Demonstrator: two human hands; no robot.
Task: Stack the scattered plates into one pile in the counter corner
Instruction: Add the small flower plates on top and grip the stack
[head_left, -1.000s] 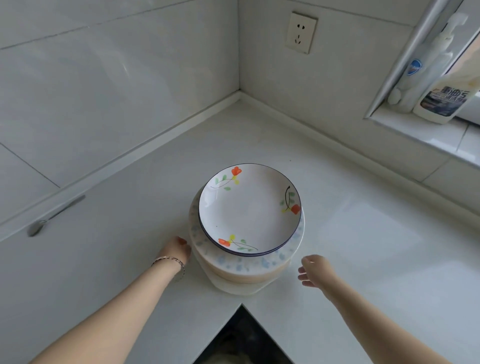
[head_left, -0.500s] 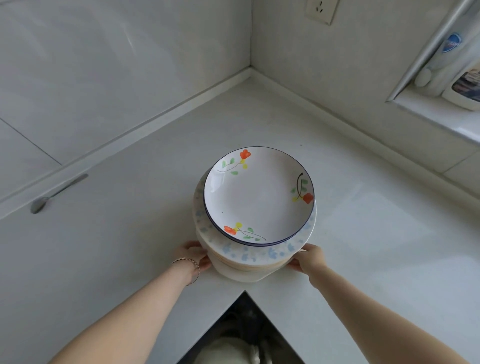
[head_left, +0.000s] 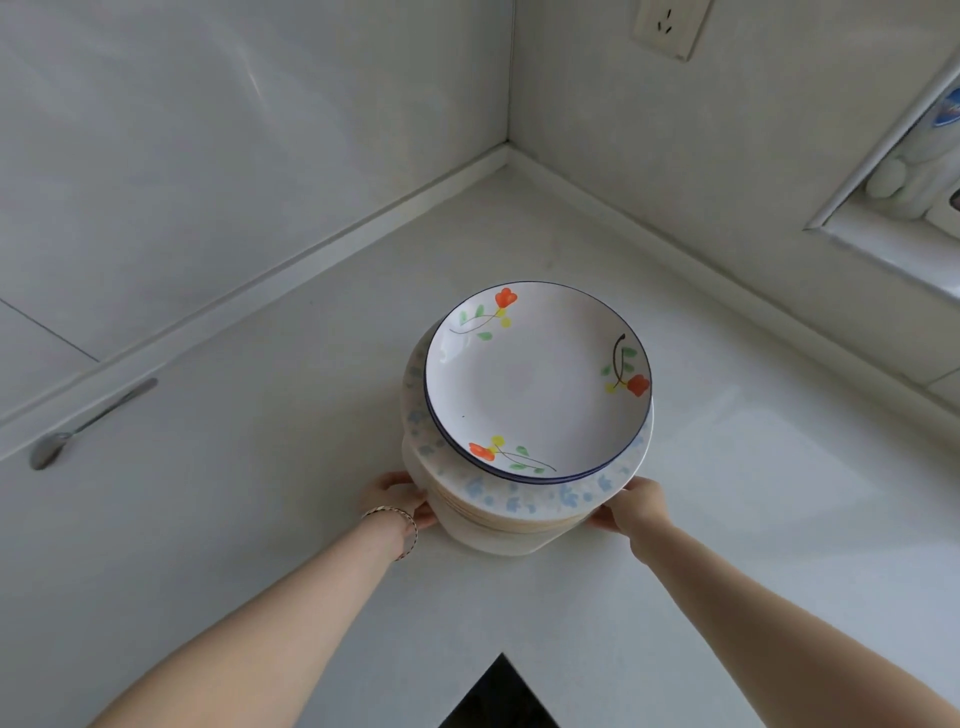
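The left hand (head_left: 397, 499) and right hand (head_left: 636, 506) each grip a side of the pile of plates (head_left: 535, 384), out on the counter (head_left: 249, 530), so next it likely needs a slow, steady move into the corner (head_left: 508, 161).

Top plate (head_left: 535, 384) white, orange flowers, blue rim.

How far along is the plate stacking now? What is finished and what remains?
Done: the plates sit in one pile, a flowered plate on top; no loose plate shows. In hand: the left hand and right hand grip the pile's lower sides. Left: the pile stands well short of the counter corner, so it probably has to be moved back there.
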